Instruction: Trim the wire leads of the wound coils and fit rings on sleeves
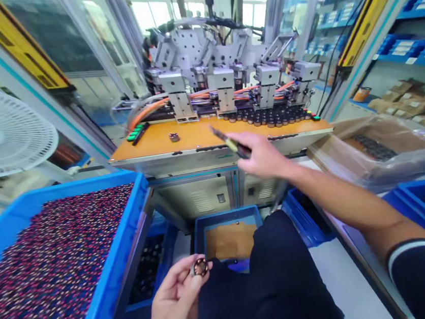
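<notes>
Coil ring in the left hand, pliers in the right

The left hand (177,304) is low, in front of the dark trousers (265,286). Its thumb and fingers grasp a coil ring (201,267), which shows copper windings around its open middle. The ring is thus away from the bench (201,130), held near the person's lap.

The right hand (261,154) is stretched forward and is closed around the pliers (236,145), which have dark and yellow parts. Their tip points to the left and away from the person, above the orange bench top. The tip is blurred, so I cannot tell if it touches the surface.

On the bench, to the left of the pliers, one single part (173,137) stands alone. Near the left end lie green buttons (138,132). To the right, a dense group of dark parts (269,118) stands in front of the machine (222,76).

At the left is a blue tray (109,284), covered with many small pink and dark pieces (55,259). Under the bench, a blue bin (227,218) contains brown cardboard (231,242). A white fan (1,127) is behind the tray.
</notes>
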The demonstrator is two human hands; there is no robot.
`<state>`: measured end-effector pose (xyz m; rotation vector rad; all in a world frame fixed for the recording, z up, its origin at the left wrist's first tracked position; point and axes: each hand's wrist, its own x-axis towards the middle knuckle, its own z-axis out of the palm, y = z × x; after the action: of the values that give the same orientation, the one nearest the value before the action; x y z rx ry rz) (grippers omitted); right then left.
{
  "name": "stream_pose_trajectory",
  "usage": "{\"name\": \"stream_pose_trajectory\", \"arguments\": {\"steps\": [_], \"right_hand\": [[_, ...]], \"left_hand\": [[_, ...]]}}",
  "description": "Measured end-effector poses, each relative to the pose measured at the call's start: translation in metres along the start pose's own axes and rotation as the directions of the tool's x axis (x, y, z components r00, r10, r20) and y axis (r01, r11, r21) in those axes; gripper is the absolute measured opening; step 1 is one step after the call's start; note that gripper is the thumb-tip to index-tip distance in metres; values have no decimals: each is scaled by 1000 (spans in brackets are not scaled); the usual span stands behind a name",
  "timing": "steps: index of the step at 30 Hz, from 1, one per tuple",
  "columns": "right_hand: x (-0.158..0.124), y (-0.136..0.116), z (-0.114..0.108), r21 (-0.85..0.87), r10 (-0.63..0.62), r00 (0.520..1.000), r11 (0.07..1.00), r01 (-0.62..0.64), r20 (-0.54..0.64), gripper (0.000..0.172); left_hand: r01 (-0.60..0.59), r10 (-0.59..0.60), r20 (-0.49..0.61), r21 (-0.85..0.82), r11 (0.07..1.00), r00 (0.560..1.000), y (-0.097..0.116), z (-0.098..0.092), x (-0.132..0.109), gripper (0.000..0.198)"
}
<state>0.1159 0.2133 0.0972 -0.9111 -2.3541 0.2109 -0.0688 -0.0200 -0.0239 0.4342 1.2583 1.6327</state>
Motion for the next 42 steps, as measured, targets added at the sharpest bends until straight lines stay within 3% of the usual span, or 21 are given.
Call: {"name": "stream_pose_trajectory", "arguments": {"steps": [1,3,7,11,15,18,21,25,30,32,37,42], "right_hand": [[27,8,2,-139,69,997,988,-66,21,65],[72,22,11,-217,143,989,967,-132,38,54],[117,34,41,-278,258,965,931,-236,43,42],[128,42,59,-349,312,950,894,-281,33,43],[130,46,61,-399,356,934,861,-316,29,41],[131,47,62,-448,375,927,832,-327,22,42],[131,47,63,-468,369,929,825,-318,19,42],[131,46,64,-459,352,936,834,-308,12,41],[130,44,64,-449,353,935,836,-316,-1,40],[130,44,64,-448,352,936,837,-313,2,39],[129,46,64,-437,330,944,848,-300,-6,39],[129,53,66,-413,288,957,872,-262,1,38]], "left_hand": [[23,-23,-22,-7,1000,999,2,-6,-4,40],[52,-55,-95,-24,998,994,9,-19,-15,41],[46,-57,-312,-42,998,948,36,-61,-32,49],[-25,84,-504,122,992,860,68,-136,-31,50],[-43,230,-591,313,949,774,99,-215,-13,51],[24,265,-607,425,905,750,119,-255,9,44],[107,320,-601,567,817,732,133,-280,30,30],[180,382,-562,702,689,734,139,-302,49,12],[193,383,-497,771,607,779,133,-314,61,11],[176,388,-480,777,605,786,130,-314,64,15],[124,403,-466,760,638,788,127,-308,65,47],[78,413,-455,741,667,789,129,-301,64,45]]}}
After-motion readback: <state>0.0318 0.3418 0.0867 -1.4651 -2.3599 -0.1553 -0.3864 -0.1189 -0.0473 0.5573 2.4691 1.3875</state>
